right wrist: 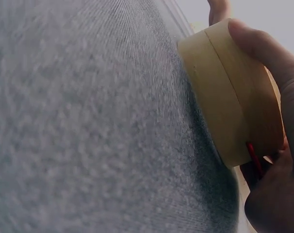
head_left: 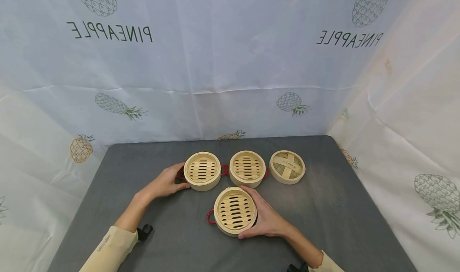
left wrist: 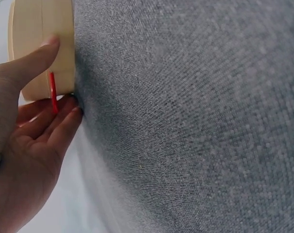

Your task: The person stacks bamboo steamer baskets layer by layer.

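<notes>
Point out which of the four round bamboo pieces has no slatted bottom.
The rightmost bamboo piece, a woven lid lying apart from both hands; the other three show slats.

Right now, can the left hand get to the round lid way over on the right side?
Probably not easily: the left hand holds the far-left steamer basket, and the middle basket sits between it and the lid.

Your head camera looks down across the gray table [head_left: 323, 208] from its near edge. Both wrist cameras sit low and close, each sharing one bamboo basket with it.
</notes>
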`<state>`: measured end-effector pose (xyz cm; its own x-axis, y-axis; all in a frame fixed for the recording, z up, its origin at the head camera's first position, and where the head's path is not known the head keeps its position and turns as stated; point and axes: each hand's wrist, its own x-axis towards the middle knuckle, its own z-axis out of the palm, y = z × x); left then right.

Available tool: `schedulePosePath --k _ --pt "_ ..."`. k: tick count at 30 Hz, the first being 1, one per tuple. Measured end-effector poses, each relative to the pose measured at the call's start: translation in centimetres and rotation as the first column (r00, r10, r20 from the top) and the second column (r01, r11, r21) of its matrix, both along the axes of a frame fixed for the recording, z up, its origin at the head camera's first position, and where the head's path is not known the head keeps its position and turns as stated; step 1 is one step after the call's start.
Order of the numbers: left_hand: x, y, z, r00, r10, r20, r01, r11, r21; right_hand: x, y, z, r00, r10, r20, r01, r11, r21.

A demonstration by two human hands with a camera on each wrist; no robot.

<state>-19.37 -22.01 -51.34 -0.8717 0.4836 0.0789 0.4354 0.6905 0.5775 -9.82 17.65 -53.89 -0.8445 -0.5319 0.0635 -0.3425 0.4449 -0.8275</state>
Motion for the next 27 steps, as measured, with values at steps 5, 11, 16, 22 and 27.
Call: schedulePosePath --k 5,11,16,22,27 --pt "-1.2 -1.0 -2.4 0.999 -0.017 -0.041 0.019 0.998 0.052 0.0 0.0 -0.3 1.0 0.006 0.004 -0.006 0.999 -0.041" --pt "-3.4 -2.5 -6.3 0.999 -0.025 -0.046 0.026 0.999 0.029 -0.2 0.0 -0.7 1.0 0.013 0.003 -0.013 0.998 -0.066" --pt "-3.6 -2.5 -6.5 0.999 -0.018 -0.049 0.018 1.0 -0.007 -0.6 0.0 -0.4 1.0 0.017 -0.01 -0.018 0.996 -0.086" --pt "-1.1 -0.8 -1.4 1.0 -0.008 -0.026 0.008 1.0 0.017 -1.0 -0.2 1.1 1.0 0.03 -0.001 -0.03 0.992 -0.125" --pt "-0.3 0.1 0.0 1.0 0.026 0.014 -0.026 0.999 -0.025 -1.6 -0.5 2.3 0.999 0.044 -0.009 -0.044 0.989 -0.14"
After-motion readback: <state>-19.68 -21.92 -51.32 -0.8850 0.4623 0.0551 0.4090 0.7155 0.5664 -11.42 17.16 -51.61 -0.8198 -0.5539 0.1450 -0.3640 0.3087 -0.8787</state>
